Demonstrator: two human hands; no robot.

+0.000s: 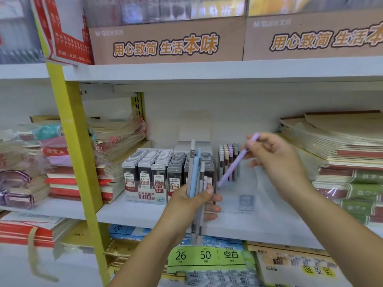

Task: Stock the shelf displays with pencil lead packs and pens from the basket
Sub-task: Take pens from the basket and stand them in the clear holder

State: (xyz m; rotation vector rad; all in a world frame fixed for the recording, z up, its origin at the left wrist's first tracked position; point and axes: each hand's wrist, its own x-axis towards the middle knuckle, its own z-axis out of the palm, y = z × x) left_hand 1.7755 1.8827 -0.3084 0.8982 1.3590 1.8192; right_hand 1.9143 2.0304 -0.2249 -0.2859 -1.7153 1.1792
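The white shelf board [134, 214] runs across the lower half of the view from 9 to 3 o'clock. Notebook stacks [342, 154] are piled at 3 o'clock and another wrapped pile [62, 179] sits at 8 o'clock. Between them, at about 7 o'clock from centre, the pencil lead packs [153, 172] stand in tight, full-looking rows in their display. Just beside it, at 5 o'clock, is a clear pen tray [259, 193] with only a short row of standing pens [227, 160] at its back, so most of it is unfilled. The left hand [186, 206], at 6 o'clock, has its fingers wrapped round an upright bundle of pens [195, 177] in blue and grey. The right hand [273, 158], at 4 o'clock, pinches a single purple pen [232, 168] near its upper end, tilted so its lower end points to 7 o'clock and hangs over the tray just in front of the standing row. The basket is not in view. The step in hand looks like feeding pens one by one into the tray. The next move calls for turning the purple pen upright and seating it next to its row, without tipping the ones already standing.
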